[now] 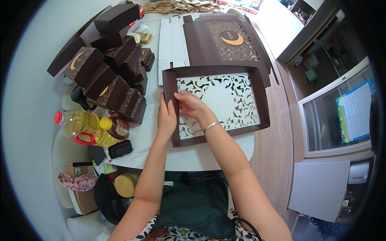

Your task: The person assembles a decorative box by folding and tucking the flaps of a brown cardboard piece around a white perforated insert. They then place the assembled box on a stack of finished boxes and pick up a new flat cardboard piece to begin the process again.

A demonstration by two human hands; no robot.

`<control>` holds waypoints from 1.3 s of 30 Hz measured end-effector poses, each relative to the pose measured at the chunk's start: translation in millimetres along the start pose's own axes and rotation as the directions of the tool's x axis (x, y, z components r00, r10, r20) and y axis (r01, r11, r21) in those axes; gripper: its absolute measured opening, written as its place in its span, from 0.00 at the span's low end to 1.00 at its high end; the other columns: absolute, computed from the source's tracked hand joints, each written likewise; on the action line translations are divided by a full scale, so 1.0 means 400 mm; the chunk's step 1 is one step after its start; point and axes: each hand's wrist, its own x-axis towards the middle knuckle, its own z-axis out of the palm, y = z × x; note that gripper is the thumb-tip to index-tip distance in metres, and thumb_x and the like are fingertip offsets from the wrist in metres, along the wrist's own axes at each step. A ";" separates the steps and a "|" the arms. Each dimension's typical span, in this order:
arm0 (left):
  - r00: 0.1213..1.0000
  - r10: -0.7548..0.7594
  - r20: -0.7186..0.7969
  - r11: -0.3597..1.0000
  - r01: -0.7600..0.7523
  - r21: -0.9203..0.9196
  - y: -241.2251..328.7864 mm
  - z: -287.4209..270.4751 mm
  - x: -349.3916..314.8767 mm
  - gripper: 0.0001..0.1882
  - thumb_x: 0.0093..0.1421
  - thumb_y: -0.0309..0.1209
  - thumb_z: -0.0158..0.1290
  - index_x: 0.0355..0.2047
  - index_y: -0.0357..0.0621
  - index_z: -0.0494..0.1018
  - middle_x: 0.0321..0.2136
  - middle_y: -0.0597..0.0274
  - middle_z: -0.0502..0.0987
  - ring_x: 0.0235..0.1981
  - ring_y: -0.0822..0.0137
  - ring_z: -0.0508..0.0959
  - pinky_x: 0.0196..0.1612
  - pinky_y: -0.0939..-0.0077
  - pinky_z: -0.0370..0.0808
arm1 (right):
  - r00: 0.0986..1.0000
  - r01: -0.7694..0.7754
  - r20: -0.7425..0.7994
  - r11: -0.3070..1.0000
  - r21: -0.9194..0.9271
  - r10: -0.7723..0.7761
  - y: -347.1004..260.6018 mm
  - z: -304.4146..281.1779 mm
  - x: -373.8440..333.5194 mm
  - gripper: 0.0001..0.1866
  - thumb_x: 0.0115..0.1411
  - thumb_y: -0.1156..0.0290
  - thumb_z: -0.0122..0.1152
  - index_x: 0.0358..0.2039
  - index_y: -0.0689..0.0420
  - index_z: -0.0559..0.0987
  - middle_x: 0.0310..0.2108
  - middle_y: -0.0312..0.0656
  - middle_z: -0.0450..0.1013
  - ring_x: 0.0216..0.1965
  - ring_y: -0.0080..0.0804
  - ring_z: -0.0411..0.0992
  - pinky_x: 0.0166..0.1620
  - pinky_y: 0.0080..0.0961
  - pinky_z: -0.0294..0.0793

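A dark brown cardboard box lid (pixel 263 108) lies inside-up in front of me, its white inner face (pixel 215 102) pierced by a scrolling cut-out pattern. Along its left wall, my left hand (pixel 165 118) presses from outside, thumb up near the rim and fingers wrapped against the board. My right hand (pixel 191 105) reaches into the lid and pinches the same wall from within, its thumb and fingers bent at the edge. Part of the left wall is hidden by both hands. Beyond the lid are flat brown box blanks (pixel 199 44), one with a gold crescent (pixel 232 38).
Small brown boxes (pixel 120 90) stand stacked at the left of the white table (pixel 193 158). Nearer are an oil bottle (pixel 82 124), a brown jar with a yellow cap (pixel 116 127) and a black case (pixel 120 149). White folded card strips (pixel 173 44) lie behind the lid.
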 end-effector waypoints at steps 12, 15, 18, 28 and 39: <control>0.997 0.034 0.066 0.998 -0.038 0.053 -0.039 -0.010 0.000 0.29 0.69 0.32 0.40 0.66 0.31 0.50 0.55 0.37 0.70 0.56 0.48 0.72 0.56 0.63 0.69 | 0.994 -0.064 -0.073 0.981 0.184 0.079 0.033 0.025 0.030 0.12 0.66 0.63 0.56 0.44 0.57 0.75 0.41 0.39 0.76 0.41 0.33 0.74 0.48 0.34 0.74; 0.997 0.075 0.026 0.995 -0.076 0.060 -0.060 -0.010 -0.001 0.29 0.68 0.32 0.40 0.66 0.32 0.51 0.57 0.40 0.68 0.57 0.51 0.71 0.57 0.65 0.68 | 0.995 -0.082 -0.045 0.977 0.198 0.092 0.036 0.031 0.032 0.13 0.66 0.63 0.56 0.45 0.58 0.75 0.42 0.39 0.76 0.43 0.32 0.75 0.48 0.33 0.75; 0.999 -0.024 0.021 0.995 0.026 -0.098 -0.044 -0.017 0.007 0.28 0.69 0.34 0.42 0.65 0.33 0.53 0.56 0.45 0.69 0.56 0.56 0.72 0.57 0.68 0.68 | 0.996 -0.082 -0.031 0.986 0.144 0.087 0.033 0.037 0.027 0.13 0.66 0.64 0.56 0.46 0.57 0.75 0.42 0.39 0.76 0.43 0.31 0.75 0.48 0.32 0.75; 0.966 -0.238 0.099 0.943 0.254 -0.213 -0.026 -0.038 0.068 0.21 0.71 0.37 0.41 0.57 0.35 0.65 0.46 0.52 0.75 0.47 0.63 0.75 0.51 0.70 0.71 | 0.977 -0.014 -0.212 0.984 -0.175 -0.023 0.047 0.064 0.010 0.15 0.66 0.64 0.51 0.45 0.64 0.73 0.43 0.45 0.75 0.42 0.35 0.75 0.42 0.35 0.76; 0.999 -0.015 0.037 0.995 0.012 0.103 0.011 -0.029 0.042 0.22 0.68 0.33 0.41 0.60 0.37 0.61 0.49 0.41 0.76 0.51 0.49 0.77 0.52 0.64 0.72 | 0.750 0.395 -0.470 0.885 -0.248 -0.466 0.037 0.106 0.128 0.16 0.65 0.66 0.55 0.30 0.68 0.77 0.26 0.39 0.73 0.27 0.24 0.67 0.31 0.28 0.69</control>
